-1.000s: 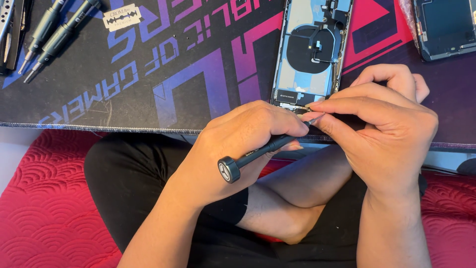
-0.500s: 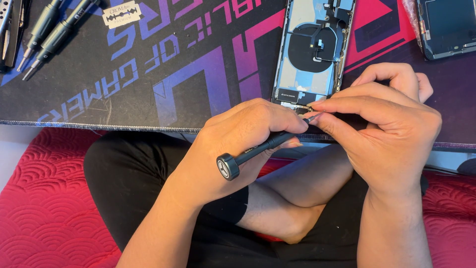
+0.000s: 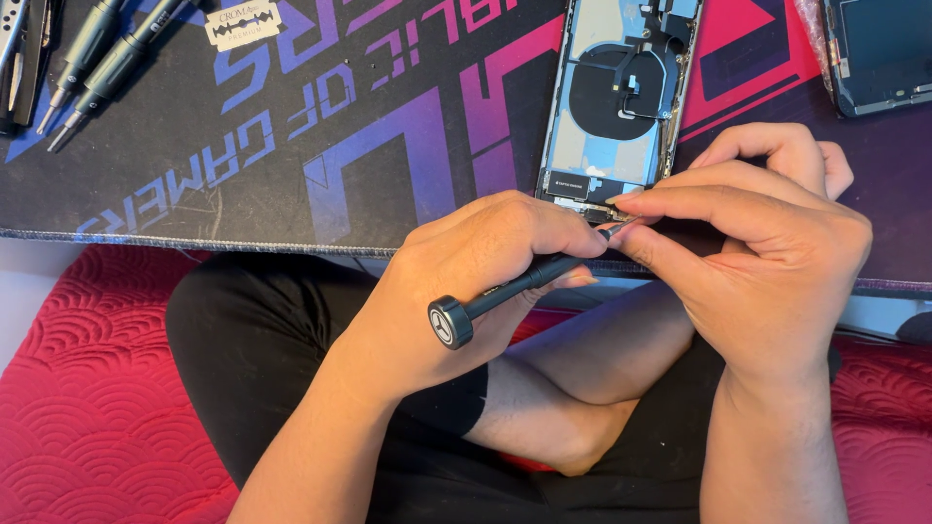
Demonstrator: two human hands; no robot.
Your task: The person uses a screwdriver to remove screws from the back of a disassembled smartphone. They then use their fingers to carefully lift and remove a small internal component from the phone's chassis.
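Note:
My left hand (image 3: 466, 281) grips a dark precision screwdriver (image 3: 495, 296), its round cap toward me and its tip at the bottom edge of an opened phone body (image 3: 616, 107). The phone lies face down on a printed desk mat (image 3: 291, 146), its round coil and inner parts showing. My right hand (image 3: 767, 252) pinches at the screwdriver tip with thumb and forefinger; what it pinches is too small to tell. My crossed legs in black shorts are below the table edge.
Two more screwdrivers (image 3: 97, 58) and metal tweezers (image 3: 19, 49) lie at the mat's far left, a razor blade (image 3: 243, 24) beside them. A detached phone screen (image 3: 879, 53) sits at the far right. A red quilted cushion (image 3: 87, 408) is under me.
Both hands have stayed at the phone's lower edge; the view shifted slightly, and the screwdriver's cap end dipped a little lower.

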